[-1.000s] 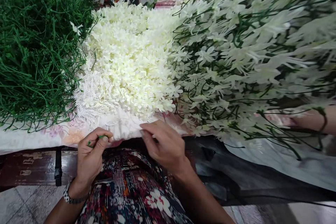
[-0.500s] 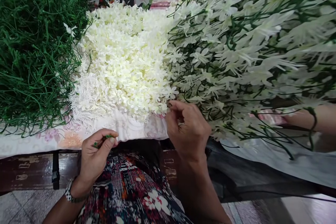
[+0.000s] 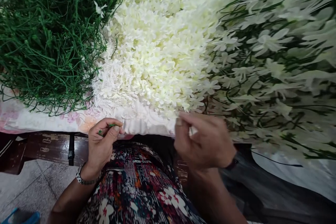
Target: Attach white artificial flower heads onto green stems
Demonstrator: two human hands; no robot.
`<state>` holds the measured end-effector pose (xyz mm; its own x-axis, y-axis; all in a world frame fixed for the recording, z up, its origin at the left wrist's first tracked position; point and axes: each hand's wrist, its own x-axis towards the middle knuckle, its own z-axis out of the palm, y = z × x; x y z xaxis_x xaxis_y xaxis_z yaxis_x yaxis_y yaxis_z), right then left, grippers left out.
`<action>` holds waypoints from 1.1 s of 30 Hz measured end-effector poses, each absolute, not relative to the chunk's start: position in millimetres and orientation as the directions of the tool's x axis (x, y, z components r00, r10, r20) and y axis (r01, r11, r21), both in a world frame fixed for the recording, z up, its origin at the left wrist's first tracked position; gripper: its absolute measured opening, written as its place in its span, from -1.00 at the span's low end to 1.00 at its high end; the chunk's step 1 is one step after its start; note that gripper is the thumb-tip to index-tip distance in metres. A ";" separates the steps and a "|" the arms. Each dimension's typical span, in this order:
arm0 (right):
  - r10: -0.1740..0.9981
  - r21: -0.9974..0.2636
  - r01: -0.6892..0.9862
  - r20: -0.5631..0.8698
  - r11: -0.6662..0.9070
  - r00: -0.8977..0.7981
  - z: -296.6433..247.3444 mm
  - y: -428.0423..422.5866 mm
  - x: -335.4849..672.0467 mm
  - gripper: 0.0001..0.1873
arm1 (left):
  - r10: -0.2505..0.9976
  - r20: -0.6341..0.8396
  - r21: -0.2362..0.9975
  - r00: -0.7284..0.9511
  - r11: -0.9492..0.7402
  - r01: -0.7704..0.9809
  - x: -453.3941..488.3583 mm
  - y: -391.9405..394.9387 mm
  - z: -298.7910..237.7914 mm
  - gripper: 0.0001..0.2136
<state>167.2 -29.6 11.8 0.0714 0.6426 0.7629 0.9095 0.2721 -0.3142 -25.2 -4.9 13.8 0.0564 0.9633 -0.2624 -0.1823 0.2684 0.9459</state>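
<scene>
My left hand [image 3: 102, 140] is closed in a pinch on a small green plastic stem [image 3: 111, 125], just off the front edge of the cloth. Most of that stem is hidden by the fingers. My right hand [image 3: 207, 140], blurred by motion, has thumb and forefinger pinched together at the near edge of the loose white blossoms [image 3: 162, 49]. What it holds, if anything, cannot be made out. A small heap of thin white filaments [image 3: 112, 80] lies beyond my left hand, beside the blossoms.
Green plastic stems [image 3: 52, 42] are heaped at the left. White flowers on green stems [image 3: 267, 42] form a large pile at the right. A flowered cloth [image 3: 147, 120] lies under the heaps. Below are a dark wooden bench [image 3: 49, 147] with a black strap [image 3: 71, 148] and a tiled floor.
The view has shifted, so the heaps sit farther right and higher. My right hand has swung rightward and blurs; my left keeps its pinch on the stem. The forearm at the right edge is out of view.
</scene>
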 end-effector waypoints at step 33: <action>0.411 -0.179 0.430 0.732 0.885 -0.543 14.1 2.4 90.8 -0.72 | 0.968 -0.243 0.846 -0.059 0.182 -0.501 -54.1 -14.1 15.0 -0.69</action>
